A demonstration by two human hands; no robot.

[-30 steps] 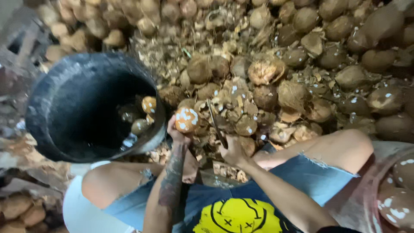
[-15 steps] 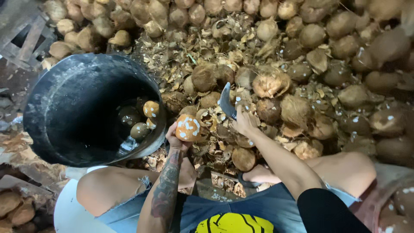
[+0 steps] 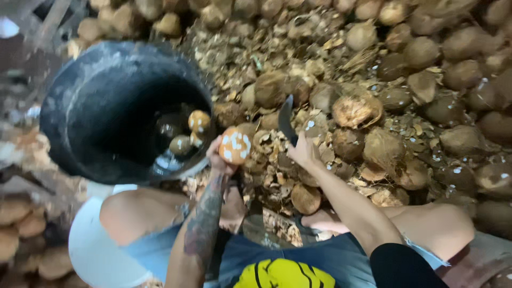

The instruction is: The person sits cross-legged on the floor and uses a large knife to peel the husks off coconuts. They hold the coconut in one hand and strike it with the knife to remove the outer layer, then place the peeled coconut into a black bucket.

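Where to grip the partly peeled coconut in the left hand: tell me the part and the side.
Cup the partly peeled coconut from underneath, as the left hand does: it is round with no handle, and its chipped white patches face up toward the blade in the right hand.

You are seated on a ground [image 3: 277, 176] that is almost wholly covered. A deep heap of brown, fibrous, round coconuts [image 3: 426, 106] fills the upper and right parts of the frame. Pale shell chips and husk scraps [image 3: 277, 64] lie thick between them, down to your knees. A large black round plastic tub [image 3: 80, 106] stands at upper left, touching the litter. More brown coconuts [image 3: 21, 224] lie at lower left.
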